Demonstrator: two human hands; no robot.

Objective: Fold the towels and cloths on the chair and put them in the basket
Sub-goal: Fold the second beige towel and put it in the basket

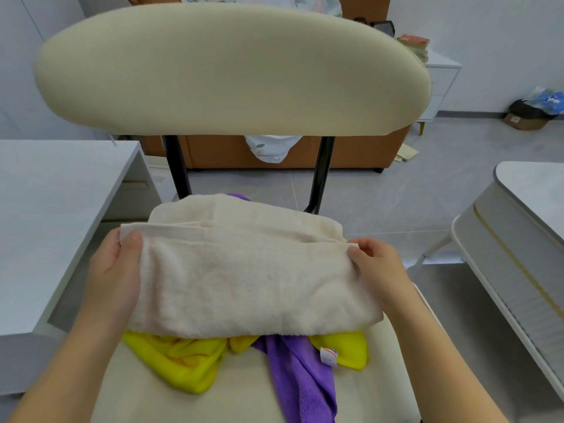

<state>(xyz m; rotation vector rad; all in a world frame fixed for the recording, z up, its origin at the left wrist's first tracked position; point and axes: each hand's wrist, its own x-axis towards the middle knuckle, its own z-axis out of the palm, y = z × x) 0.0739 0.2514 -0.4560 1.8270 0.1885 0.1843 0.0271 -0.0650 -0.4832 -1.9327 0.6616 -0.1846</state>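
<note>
Both left grip (pixel 117 270) and right grip (pixel 378 270) pinch cream towel (pixel 244 270) over coloured cloths (pixel 183 364).

A home bedroom: orange bed frame (pixel 366 151), floral bedding (pixel 268 148), white nightstand (pixel 439 83).

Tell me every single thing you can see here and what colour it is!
chair: one, cream with black posts, middle
cream towel: one, cream, on the seat atop the cloths
yellow cloth: count unclear, yellow, on seat under the towel
purple cloth: one, purple, on seat under the towel
desk: one, pale grey, left
table: one, pale grey, right
cabinet: one, white, far right by the wall
cardboard box: one, brown, floor, far right
left hand: one, grips the towel's left edge
right hand: one, pinches the towel's right edge
</note>
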